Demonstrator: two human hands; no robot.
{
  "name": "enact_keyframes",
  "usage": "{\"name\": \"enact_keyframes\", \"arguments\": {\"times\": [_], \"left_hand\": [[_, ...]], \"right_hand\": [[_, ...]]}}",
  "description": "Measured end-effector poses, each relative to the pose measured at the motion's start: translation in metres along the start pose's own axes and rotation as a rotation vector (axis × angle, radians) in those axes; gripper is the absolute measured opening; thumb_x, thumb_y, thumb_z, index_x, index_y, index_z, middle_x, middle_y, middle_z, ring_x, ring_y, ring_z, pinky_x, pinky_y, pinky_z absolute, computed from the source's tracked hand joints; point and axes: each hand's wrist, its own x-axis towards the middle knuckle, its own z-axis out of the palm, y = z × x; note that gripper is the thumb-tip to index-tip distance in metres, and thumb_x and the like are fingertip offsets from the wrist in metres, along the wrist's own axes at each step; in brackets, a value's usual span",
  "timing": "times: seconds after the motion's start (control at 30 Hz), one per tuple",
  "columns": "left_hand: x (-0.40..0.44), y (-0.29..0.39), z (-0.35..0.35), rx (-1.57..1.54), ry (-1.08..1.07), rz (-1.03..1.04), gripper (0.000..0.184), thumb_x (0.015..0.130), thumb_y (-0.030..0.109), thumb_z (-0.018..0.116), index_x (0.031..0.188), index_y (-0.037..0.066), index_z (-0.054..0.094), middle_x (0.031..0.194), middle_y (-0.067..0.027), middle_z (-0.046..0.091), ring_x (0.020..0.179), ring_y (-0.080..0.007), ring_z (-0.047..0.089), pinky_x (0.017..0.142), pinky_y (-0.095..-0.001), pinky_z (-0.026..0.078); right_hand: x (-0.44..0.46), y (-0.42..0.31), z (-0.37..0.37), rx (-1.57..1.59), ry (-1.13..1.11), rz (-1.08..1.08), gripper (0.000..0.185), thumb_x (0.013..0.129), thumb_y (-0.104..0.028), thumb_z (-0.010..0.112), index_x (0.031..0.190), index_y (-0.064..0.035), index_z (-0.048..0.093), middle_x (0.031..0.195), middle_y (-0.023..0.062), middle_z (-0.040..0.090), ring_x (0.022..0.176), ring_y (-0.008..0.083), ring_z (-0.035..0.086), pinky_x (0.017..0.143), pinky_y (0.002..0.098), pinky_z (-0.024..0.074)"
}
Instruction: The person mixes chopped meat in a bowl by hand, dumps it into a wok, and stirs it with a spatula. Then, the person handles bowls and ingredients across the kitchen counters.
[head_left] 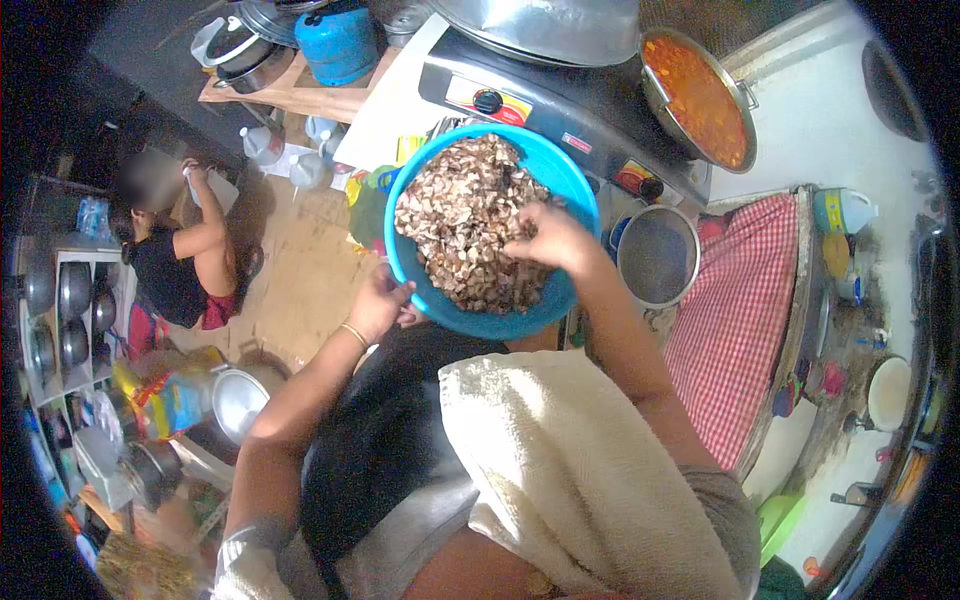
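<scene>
A round blue basin full of small brown and whitish chopped pieces is held up in front of my body. My left hand grips the basin's lower left rim, thumb on the edge. Over the right part of the heap is my right hand, its fingers bent down into the pieces; what lies between the fingertips is too small to make out. A cream towel hangs down over my front.
Behind the basin stands a gas stove with a large metal pot and a pan of orange-red stew. A strainer and red checked cloth lie right. A person sits at the left, near shelves of pots.
</scene>
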Motion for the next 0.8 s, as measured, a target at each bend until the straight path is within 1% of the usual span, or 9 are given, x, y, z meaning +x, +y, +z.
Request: {"name": "enact_keyframes", "arguments": {"times": [0.07, 0.17, 0.3, 0.43, 0.47, 0.6, 0.7, 0.73, 0.8], "left_hand": [[-0.007, 0.002, 0.005, -0.013, 0.073, 0.032, 0.023, 0.095, 0.008, 0.055, 0.112, 0.003, 0.042, 0.082, -0.0094, 0.053, 0.058, -0.0149, 0.054, 0.045, -0.0267, 0.049], [-0.036, 0.006, 0.019, 0.067, 0.110, -0.041, 0.021, 0.095, 0.006, 0.054, 0.112, 0.002, 0.042, 0.084, -0.0099, 0.055, 0.060, -0.0150, 0.056, 0.046, -0.0255, 0.049], [-0.011, 0.001, 0.018, -0.054, 0.096, 0.013, 0.019, 0.095, 0.003, 0.051, 0.113, 0.002, 0.044, 0.087, -0.0098, 0.057, 0.065, -0.0168, 0.060, 0.048, -0.0273, 0.051], [-0.022, 0.002, 0.027, -0.076, 0.109, -0.043, 0.019, 0.096, 0.003, 0.050, 0.114, 0.004, 0.047, 0.092, -0.0092, 0.059, 0.073, -0.0176, 0.063, 0.056, -0.0300, 0.058], [-0.023, 0.004, 0.026, -0.059, 0.121, -0.058, 0.019, 0.095, 0.003, 0.050, 0.114, 0.003, 0.047, 0.093, -0.0095, 0.059, 0.075, -0.0184, 0.064, 0.058, -0.0308, 0.059], [-0.025, 0.000, 0.026, -0.060, 0.128, -0.083, 0.020, 0.095, 0.003, 0.051, 0.115, 0.002, 0.047, 0.092, -0.0099, 0.061, 0.074, -0.0196, 0.065, 0.060, -0.0320, 0.060], [-0.020, 0.003, 0.027, -0.071, 0.094, -0.083, 0.018, 0.095, 0.004, 0.052, 0.112, 0.002, 0.047, 0.089, -0.0098, 0.061, 0.072, -0.0193, 0.065, 0.059, -0.0319, 0.059], [-0.020, 0.006, 0.026, -0.082, 0.093, -0.072, 0.016, 0.094, 0.004, 0.052, 0.110, 0.002, 0.047, 0.088, -0.0097, 0.061, 0.072, -0.0193, 0.065, 0.058, -0.0319, 0.058], [-0.021, 0.004, 0.021, -0.076, 0.084, -0.069, 0.016, 0.094, 0.003, 0.053, 0.108, 0.002, 0.046, 0.087, -0.0094, 0.060, 0.069, -0.0188, 0.065, 0.056, -0.0314, 0.057]], "right_hand": [[0.018, -0.012, -0.021, -0.124, 0.024, 0.199, 0.070, 0.065, -0.039, 0.082, 0.116, 0.0021, 0.060, 0.113, 0.0256, 0.061, 0.107, 0.0378, 0.059, 0.094, 0.0405, 0.0453], [0.052, 0.032, 0.011, -0.176, 0.065, 0.067, 0.090, 0.058, -0.050, 0.083, 0.126, 0.0004, 0.052, 0.129, 0.0253, 0.053, 0.119, 0.0390, 0.052, 0.102, 0.0413, 0.0418], [0.092, 0.046, 0.019, -0.004, -0.027, 0.154, 0.088, 0.058, -0.043, 0.085, 0.127, -0.0004, 0.051, 0.130, 0.0216, 0.055, 0.121, 0.0365, 0.052, 0.104, 0.0408, 0.0401], [0.082, 0.053, 0.029, 0.681, -0.421, 0.278, 0.067, 0.068, -0.020, 0.081, 0.127, -0.0047, 0.053, 0.111, 0.0109, 0.065, 0.095, 0.0221, 0.062, 0.082, 0.0351, 0.0492], [0.074, 0.053, 0.037, 0.795, -0.315, 0.220, 0.059, 0.070, -0.010, 0.076, 0.124, -0.0055, 0.055, 0.102, 0.0061, 0.066, 0.084, 0.0172, 0.062, 0.070, 0.0320, 0.0491], [0.050, 0.047, 0.046, 0.754, -0.158, 0.160, 0.051, 0.063, -0.011, 0.077, 0.111, -0.0055, 0.060, 0.083, 0.0058, 0.068, 0.072, 0.0202, 0.064, 0.063, 0.0307, 0.0517], [0.002, 0.003, 0.037, 0.047, 0.103, 0.129, 0.053, 0.067, -0.028, 0.078, 0.109, -0.0033, 0.058, 0.100, 0.0196, 0.064, 0.095, 0.0351, 0.063, 0.083, 0.0441, 0.0509], [-0.019, -0.033, 0.030, -0.111, 0.108, 0.234, 0.072, 0.066, -0.042, 0.080, 0.122, -0.0056, 0.053, 0.119, 0.0246, 0.054, 0.109, 0.0416, 0.055, 0.091, 0.0456, 0.0466], [-0.042, -0.056, 0.048, -0.157, 0.192, 0.155, 0.071, 0.065, -0.043, 0.080, 0.124, -0.0155, 0.054, 0.132, 0.0238, 0.044, 0.121, 0.0462, 0.043, 0.096, 0.0503, 0.0422]]}}
